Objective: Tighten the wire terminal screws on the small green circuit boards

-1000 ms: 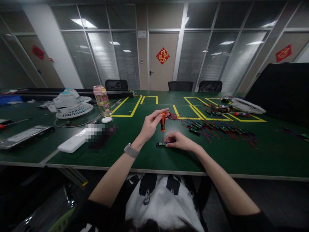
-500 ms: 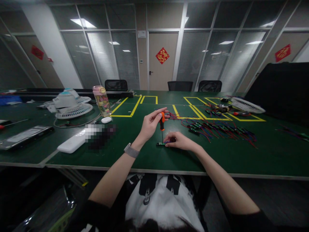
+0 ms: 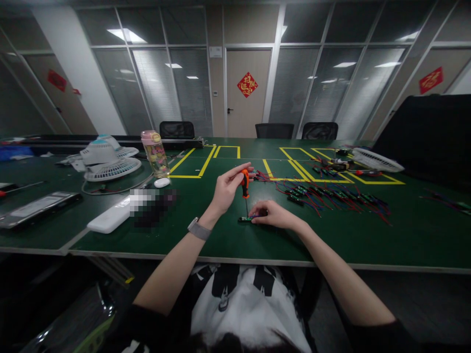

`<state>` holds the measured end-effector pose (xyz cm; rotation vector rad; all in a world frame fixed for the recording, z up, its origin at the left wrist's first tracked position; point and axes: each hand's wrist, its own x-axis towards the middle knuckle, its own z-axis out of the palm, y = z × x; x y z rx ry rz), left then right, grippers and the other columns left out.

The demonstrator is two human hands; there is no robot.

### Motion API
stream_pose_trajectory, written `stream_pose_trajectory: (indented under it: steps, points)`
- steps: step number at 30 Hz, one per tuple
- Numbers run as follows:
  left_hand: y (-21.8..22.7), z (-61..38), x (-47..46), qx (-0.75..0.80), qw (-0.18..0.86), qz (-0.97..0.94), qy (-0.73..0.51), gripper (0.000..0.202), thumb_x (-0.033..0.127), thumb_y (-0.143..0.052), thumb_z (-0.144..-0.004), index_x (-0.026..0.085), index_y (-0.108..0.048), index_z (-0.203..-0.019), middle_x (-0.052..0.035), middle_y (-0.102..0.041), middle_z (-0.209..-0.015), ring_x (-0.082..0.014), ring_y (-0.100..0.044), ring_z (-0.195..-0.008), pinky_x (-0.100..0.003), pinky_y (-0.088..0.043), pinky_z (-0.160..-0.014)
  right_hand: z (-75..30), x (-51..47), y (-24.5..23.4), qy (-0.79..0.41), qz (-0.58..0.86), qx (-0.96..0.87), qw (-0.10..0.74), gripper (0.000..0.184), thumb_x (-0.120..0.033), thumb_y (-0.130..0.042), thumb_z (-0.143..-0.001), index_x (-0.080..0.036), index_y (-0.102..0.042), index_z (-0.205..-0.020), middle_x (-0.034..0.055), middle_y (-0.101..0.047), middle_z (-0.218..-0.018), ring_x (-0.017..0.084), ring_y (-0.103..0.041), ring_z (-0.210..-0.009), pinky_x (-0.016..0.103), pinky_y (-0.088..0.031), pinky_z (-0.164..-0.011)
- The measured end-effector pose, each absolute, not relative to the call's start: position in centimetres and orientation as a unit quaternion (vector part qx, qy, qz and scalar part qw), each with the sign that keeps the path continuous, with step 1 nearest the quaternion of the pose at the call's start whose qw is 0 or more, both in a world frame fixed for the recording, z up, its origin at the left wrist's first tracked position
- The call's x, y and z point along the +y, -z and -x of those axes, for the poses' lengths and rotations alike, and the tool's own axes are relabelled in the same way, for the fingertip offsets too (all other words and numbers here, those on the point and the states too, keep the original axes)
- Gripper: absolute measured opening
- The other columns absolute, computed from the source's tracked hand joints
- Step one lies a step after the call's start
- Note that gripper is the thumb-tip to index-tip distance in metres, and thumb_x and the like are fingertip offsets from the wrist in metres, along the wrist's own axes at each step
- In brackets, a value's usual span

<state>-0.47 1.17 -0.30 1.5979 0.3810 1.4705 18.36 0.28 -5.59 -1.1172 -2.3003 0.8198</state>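
Observation:
An orange and black screwdriver (image 3: 245,185) stands nearly upright in my left hand (image 3: 227,190), its handle between the thumb and fingers. The shaft points down and its tip meets a small green circuit board in a black holder (image 3: 244,219), which lies on the green tabletop. My right hand (image 3: 274,214) pinches the right end of this board and rests on the table. Part of the board and its wires are hidden under the right fingers.
To the right lie several similar boards with red and blue wires (image 3: 331,192). White fans (image 3: 112,162), a bottle (image 3: 156,154) and a white case (image 3: 110,215) stand or lie to the left. Yellow tape (image 3: 186,176) marks the green table (image 3: 206,245).
My left hand and the screwdriver's handle have shifted slightly to the left, and the handle appears turned a little. My right hand and the board have hardly moved.

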Motion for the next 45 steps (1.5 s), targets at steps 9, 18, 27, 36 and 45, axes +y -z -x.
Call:
stream_pose_trajectory:
  steps: [9, 18, 27, 36, 45]
  points:
    - [-0.3, 0.5, 0.7, 0.234, 0.297, -0.681, -0.627, 0.017, 0.025, -0.066, -0.082, 0.02, -0.073, -0.098, -0.0056, -0.064, -0.103, -0.0134, -0.064, -0.088, -0.024, -0.052, -0.074, -18.3, 0.2, 5.5, -0.288, 0.409, -0.837, 0.223, 0.021, -0.028, -0.07, -0.075, -0.014, -0.073, -0.09, 0.0028, -0.063, -0.074, 0.014, -0.056, -0.067, 0.024, -0.042, -0.061]
    - [0.2, 0.6, 1.2, 0.197, 0.38, -0.675, -0.6, 0.029, 0.028, -0.064, -0.085, 0.019, -0.067, -0.112, -0.0071, -0.068, -0.103, -0.0168, -0.067, -0.088, -0.03, -0.053, -0.08, -18.3, 0.1, 5.3, -0.288, 0.412, -0.835, 0.224, 0.02, -0.026, -0.071, -0.075, -0.014, -0.073, -0.09, 0.0023, -0.063, -0.073, 0.014, -0.056, -0.066, 0.024, -0.042, -0.061]
    - [-0.1, 0.5, 0.4, 0.239, 0.223, -0.717, -0.616, 0.026, 0.029, -0.053, -0.092, 0.024, -0.069, -0.111, -0.0065, -0.061, -0.11, -0.0162, -0.06, -0.102, -0.03, -0.048, -0.092, -18.3, 0.2, 5.5, -0.289, 0.409, -0.836, 0.224, 0.02, -0.027, -0.071, -0.075, -0.013, -0.073, -0.09, 0.0027, -0.063, -0.074, 0.014, -0.056, -0.067, 0.024, -0.042, -0.061]
    - [-0.1, 0.4, 1.1, 0.18, 0.419, -0.655, -0.602, 0.031, 0.03, -0.059, -0.087, 0.018, -0.066, -0.116, -0.0107, -0.067, -0.117, -0.0203, -0.067, -0.101, -0.036, -0.054, -0.09, -18.3, 0.3, 5.6, -0.286, 0.415, -0.835, 0.222, 0.021, -0.026, -0.071, -0.075, -0.013, -0.073, -0.091, 0.0025, -0.063, -0.074, 0.014, -0.056, -0.067, 0.024, -0.042, -0.062]
    - [-0.1, 0.6, 0.6, 0.242, 0.248, -0.69, -0.635, 0.02, 0.031, -0.063, -0.086, 0.022, -0.073, -0.101, -0.0057, -0.063, -0.104, -0.0141, -0.062, -0.091, -0.027, -0.05, -0.083, -18.3, 0.3, 5.5, -0.287, 0.41, -0.837, 0.223, 0.022, -0.027, -0.071, -0.075, -0.013, -0.073, -0.091, 0.0023, -0.062, -0.073, 0.013, -0.055, -0.066, 0.023, -0.041, -0.06]
